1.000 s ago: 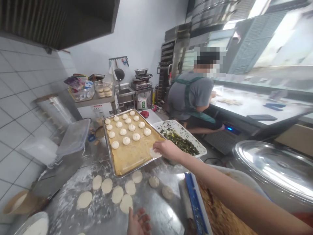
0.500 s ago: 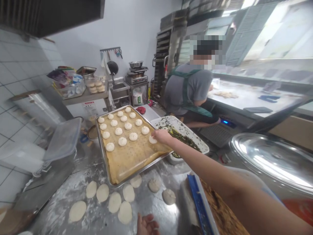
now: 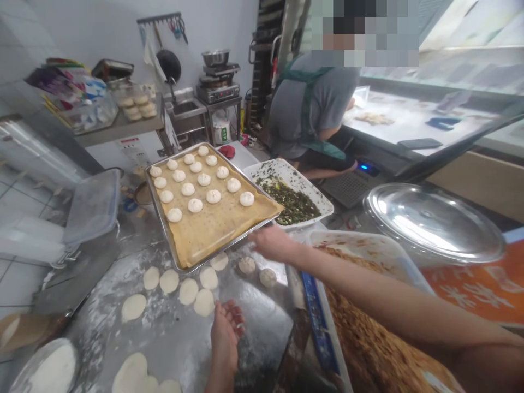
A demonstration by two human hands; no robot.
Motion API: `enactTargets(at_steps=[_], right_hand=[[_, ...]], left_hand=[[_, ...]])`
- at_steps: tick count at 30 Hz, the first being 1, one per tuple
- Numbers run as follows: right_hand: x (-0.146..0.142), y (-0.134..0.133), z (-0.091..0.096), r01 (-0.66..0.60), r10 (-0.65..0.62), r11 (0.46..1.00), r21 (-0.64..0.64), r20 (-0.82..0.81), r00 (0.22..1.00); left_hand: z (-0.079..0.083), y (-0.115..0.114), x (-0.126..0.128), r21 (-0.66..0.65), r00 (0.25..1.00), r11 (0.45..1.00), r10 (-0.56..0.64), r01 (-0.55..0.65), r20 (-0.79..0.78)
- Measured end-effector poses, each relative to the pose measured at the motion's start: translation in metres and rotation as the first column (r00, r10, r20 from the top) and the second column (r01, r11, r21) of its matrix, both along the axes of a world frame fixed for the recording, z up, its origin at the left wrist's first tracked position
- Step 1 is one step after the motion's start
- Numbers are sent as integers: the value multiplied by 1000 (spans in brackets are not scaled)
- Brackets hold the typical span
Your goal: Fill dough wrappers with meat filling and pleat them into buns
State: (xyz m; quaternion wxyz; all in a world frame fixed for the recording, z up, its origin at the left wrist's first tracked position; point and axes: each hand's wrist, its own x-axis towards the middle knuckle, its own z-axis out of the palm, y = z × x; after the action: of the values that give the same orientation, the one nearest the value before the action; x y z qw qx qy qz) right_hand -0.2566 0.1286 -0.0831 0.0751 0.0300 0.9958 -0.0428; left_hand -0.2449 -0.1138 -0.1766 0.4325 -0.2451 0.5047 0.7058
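the right hand point(image 3: 272, 244) is the nearer, its fingers point(image 3: 256, 236) together just at the near rim of the baking tray point(image 3: 221, 252), long axis running up-left; the left hand point(image 3: 224, 338) waits open, fingers slightly apart, beyond flattened dough discs point(image 3: 188, 291) on the steel table point(image 3: 164, 327)

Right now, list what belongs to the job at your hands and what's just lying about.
Job: right hand; left hand; tray of dough buns; flattened dough discs; white dish of chopped greens.

Lying about: steel pot lid; plastic storage box; hanging wok.
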Motion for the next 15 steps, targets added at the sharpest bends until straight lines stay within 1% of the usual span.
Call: enactTargets(at_steps=[1, 2, 4, 5, 6, 7, 8, 9, 11, 13, 15], right_hand=[[13, -13, -17, -22, 24, 999, -26, 94, 995], [25, -24, -36, -25, 30, 999, -35, 144, 989], [42, -40, -71, 38, -30, 998, -50, 161, 986], [47, -44, -85, 77, -59, 992, -102, 167, 984], [49, -45, -95, 107, -83, 984, -143, 169, 982], [50, -45, -101, 128, -98, 976, -178, 169, 981], [50, -42, -103, 142, -108, 969, -203, 171, 979], [49, -38, -101, 150, -113, 964, -218, 174, 978], [44, -27, -85, 154, -108, 957, -248, 188, 976], [33, -15, -57, 140, -81, 945, -295, 202, 976], [14, -4, -24, 88, -28, 924, -371, 164, 986]], left_hand=[[1, 2, -2, -5, 1000, 1000, -7, 7, -24], [4, 6, -4, -3, 999, 1000, -17, 17, -47], [10, 13, -8, 15, 996, 999, -31, 32, -84], [13, 16, -10, 29, 994, 999, -34, 37, -100], [16, 18, -12, 37, 993, 999, -34, 39, -112], [17, 19, -13, 40, 993, 999, -32, 37, -114], [18, 19, -13, 42, 993, 999, -26, 31, -113], [17, 17, -13, 45, 994, 999, -18, 23, -108], [10, 11, -13, 50, 997, 999, -2, 6, -80], [-1, 4, -12, 29, 1000, 999, 14, -13, -27], [-13, -1, -11, -17, 998, 999, 40, -40, 39]])
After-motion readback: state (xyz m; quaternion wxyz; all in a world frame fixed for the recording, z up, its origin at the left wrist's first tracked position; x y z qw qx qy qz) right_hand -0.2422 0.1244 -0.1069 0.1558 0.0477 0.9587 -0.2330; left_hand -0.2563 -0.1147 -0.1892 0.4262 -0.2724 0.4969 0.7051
